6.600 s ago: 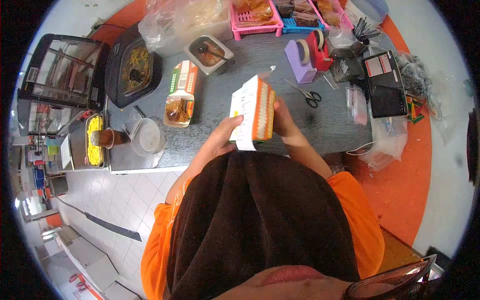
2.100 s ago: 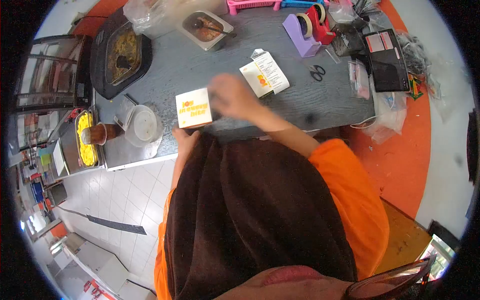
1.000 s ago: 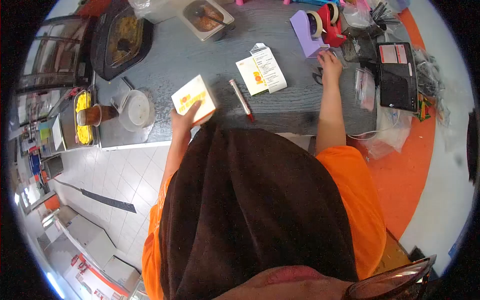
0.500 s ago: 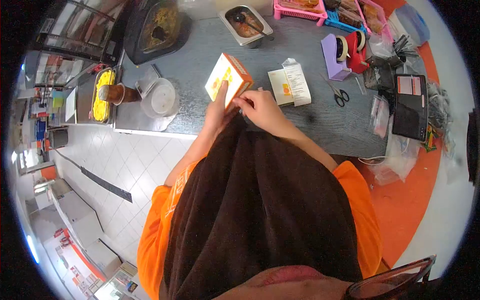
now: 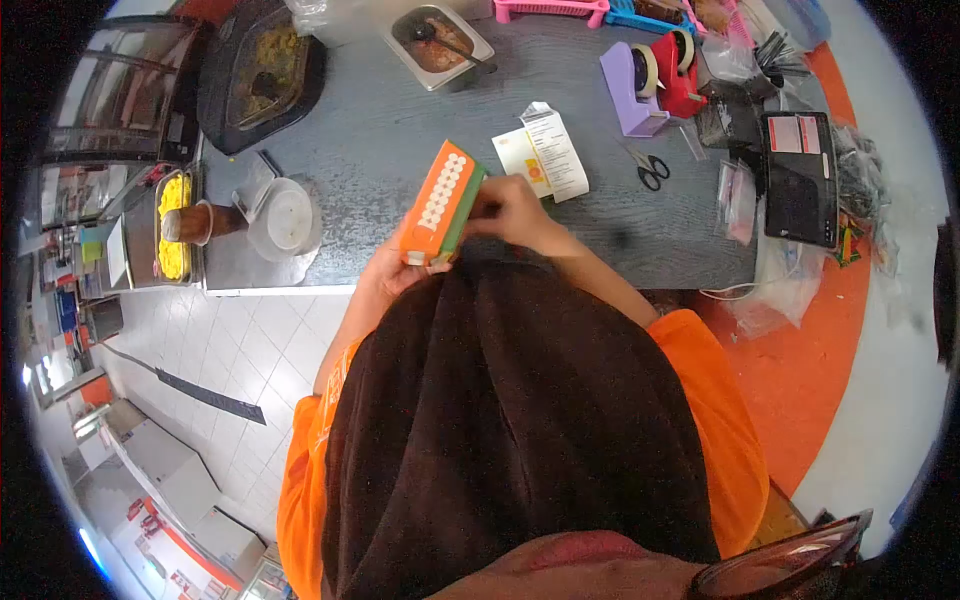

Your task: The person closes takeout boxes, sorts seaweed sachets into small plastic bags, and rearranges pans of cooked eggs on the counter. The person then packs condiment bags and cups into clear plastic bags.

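Observation:
A small cardboard box (image 5: 440, 208), orange with white dots on one face and green along another, is tilted up above the counter's near edge. My left hand (image 5: 388, 268) grips it from the left and below; most of those fingers are behind it. At its right side, my right hand (image 5: 522, 214) has curled fingers against the green face; the fingertips are partly hidden. Beyond the right hand, a white and yellow printed packet (image 5: 515, 158) lies on the counter with a slip of printed paper (image 5: 562, 150) on it. Scissors (image 5: 652, 172) lie farther right.
Purple (image 5: 625, 95) and red (image 5: 682, 98) tape dispensers stand at the back right, near a tablet (image 5: 800, 200). A metal pan (image 5: 398, 38) with a ladle and a black tray (image 5: 215, 100) are at the back. A brown cup (image 5: 218, 222) and clear plastic tub (image 5: 287, 215) sit left.
The box has been turned, so its dotted orange face now shows instead of the white and yellow one. My right hand has shifted up along its side. The whole view has shifted slightly.

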### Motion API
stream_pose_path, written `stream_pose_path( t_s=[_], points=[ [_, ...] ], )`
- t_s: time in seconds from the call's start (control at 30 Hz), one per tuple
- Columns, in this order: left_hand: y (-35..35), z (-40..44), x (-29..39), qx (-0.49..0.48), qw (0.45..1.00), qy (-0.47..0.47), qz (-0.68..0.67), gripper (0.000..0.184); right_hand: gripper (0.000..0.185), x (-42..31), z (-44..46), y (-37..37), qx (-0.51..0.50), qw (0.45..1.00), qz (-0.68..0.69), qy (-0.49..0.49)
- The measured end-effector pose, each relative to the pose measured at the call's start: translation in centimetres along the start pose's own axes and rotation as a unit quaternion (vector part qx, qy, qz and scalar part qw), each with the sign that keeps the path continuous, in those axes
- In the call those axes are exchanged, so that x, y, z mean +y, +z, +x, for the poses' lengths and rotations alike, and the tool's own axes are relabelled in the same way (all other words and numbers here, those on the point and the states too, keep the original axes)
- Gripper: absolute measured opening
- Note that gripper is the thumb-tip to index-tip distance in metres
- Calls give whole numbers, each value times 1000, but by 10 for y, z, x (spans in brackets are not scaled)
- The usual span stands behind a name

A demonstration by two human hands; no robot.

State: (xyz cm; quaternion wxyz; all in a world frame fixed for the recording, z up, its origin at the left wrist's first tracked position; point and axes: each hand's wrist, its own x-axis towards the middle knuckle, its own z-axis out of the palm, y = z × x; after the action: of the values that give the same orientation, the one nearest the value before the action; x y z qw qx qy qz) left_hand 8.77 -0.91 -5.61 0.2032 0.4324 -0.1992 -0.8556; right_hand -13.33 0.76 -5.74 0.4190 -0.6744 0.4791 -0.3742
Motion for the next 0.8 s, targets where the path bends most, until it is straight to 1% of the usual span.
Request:
stream_pose_path(
  t_s=[0.03, 0.07, 0.1, 0.17, 0.2, 0.3, 0.33, 0.37, 0.4, 0.43, 0.47, 0.5, 0.53, 0.57, 0.6, 0.63, 0.67, 0.7, 0.73, 0.8],
  points=[
    [0, 0, 2, -2, 1000, 8, 23, 53, 38, 8, 2, 0, 72, 992, -99, -11],
    [2, 1, 6, 4, 999, 30, -16, 52, 42, 19, 2, 2, 144, 970, -197, -23],
    [9, 4, 11, 37, 997, 58, 22, 52, 47, 19, 4, 1, 213, 932, -291, -34],
    [23, 13, 20, 100, 984, 113, 98, 51, 65, 18, 1, -6, 189, 889, -398, 120],
    [23, 21, 23, 90, 978, 122, 142, 53, 74, 17, -1, -12, 173, 856, -446, 196],
    [37, 45, 25, 145, 935, 195, 259, 43, 86, 39, -4, -31, 162, 876, -381, 247],
    [44, 52, 27, 120, 937, 198, 262, 41, 87, 44, -3, -35, 187, 860, -390, 270],
    [51, 62, 28, 121, 923, 202, 304, 39, 86, 52, -4, -42, 216, 856, -391, 260],
    [58, 75, 26, 115, 918, 217, 312, 40, 79, 56, -4, -48, 240, 843, -404, 261],
    [53, 97, 21, 155, 895, 203, 366, 47, 73, 60, -4, -54, 264, 830, -417, 260],
    [69, 96, 28, 107, 913, 183, 348, 56, 64, 75, -5, -61, 293, 836, -403, 230],
    [55, 126, 18, 156, 880, 163, 419, 61, 56, 90, -5, -70, 321, 841, -387, 199],
    [58, 130, 14, 165, 839, 205, 477, 57, 48, 99, -10, -83, 308, 844, -398, 187],
    [58, 131, 6, 178, 797, 271, 510, 53, 41, 101, -13, -93, 294, 845, -410, 174],
    [49, 138, 9, 68, 829, 225, 507, 58, 38, 86, -9, -101, 293, 846, -408, 179],
    [62, 120, 17, 94, 785, 205, 576, 57, 35, 65, 0, -111, 291, 846, -407, 185],
    [66, 104, 21, 116, 747, 239, 610, 57, 32, 53, 15, -118, 295, 859, -394, 143],
    [50, 110, 12, 126, 717, 314, 610, 57, 30, 42, 32, -122, 298, 870, -379, 103],
    [49, 93, 23, 119, 712, 324, 612, 53, 28, 30, 51, -126, 300, 879, -364, 63],
    [30, 75, 35, 107, 729, 381, 558, 45, 25, -1, 106, -131, 246, 916, -316, -40]
  ],
)
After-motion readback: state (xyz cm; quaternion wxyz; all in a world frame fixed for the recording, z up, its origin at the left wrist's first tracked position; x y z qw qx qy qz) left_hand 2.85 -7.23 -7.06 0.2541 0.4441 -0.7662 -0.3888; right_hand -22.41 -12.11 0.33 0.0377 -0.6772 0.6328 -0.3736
